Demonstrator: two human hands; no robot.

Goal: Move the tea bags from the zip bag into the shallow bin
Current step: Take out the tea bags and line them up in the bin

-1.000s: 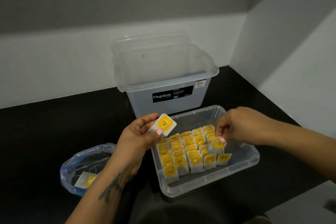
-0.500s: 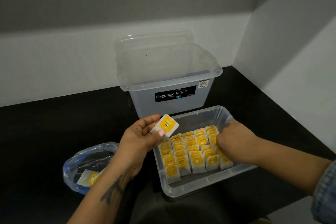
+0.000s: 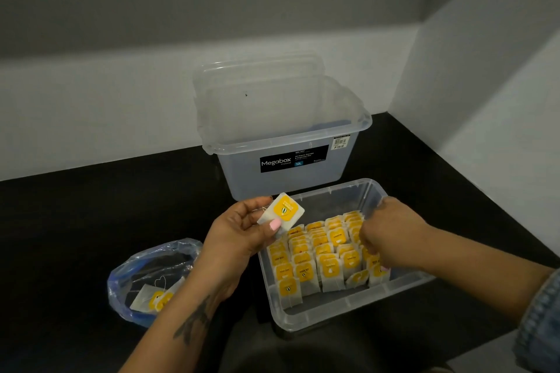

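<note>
Desk: a black desk (image 3: pixel 75 221) fills the lower part of the view and runs into a corner of the room.
Walls: grey above and white below, on the back side and on the right side.
Change, right hand: a second ago the right hand (image 3: pixel 391 232) was lifted over the rows and pinched one tea bag; now it is lower, down among the tea bags at the right end of the shallow bin (image 3: pixel 342 310). Its fingers are curled into the front right bags, but I cannot tell if they grip one.
Change, left hand: the left hand (image 3: pixel 242 230) stays at almost the same place and keeps the same hold.
Left hand: it pinches a single tea bag (image 3: pixel 283 211) between thumb and fingers, above the left back corner of the shallow bin.
Shallow bin: clear plastic, on the desk in front of the person; rows of tea bags (image 3: pixel 318 254) with yellow tags stand in it, closely packed.
Zip bag: the zip bag (image 3: pixel 151 278), clear with a blue edge, lies open on the desk to the left of the shallow bin; a few loose tea bags (image 3: pixel 153 297) are inside.
Storage box: a tall clear storage box (image 3: pixel 285 145) with a black label stands behind the shallow bin; lids (image 3: pixel 257 85) lean upright in it.
Sleeve: a denim sleeve (image 3: pixel 542 321) shows at the right edge.
</note>
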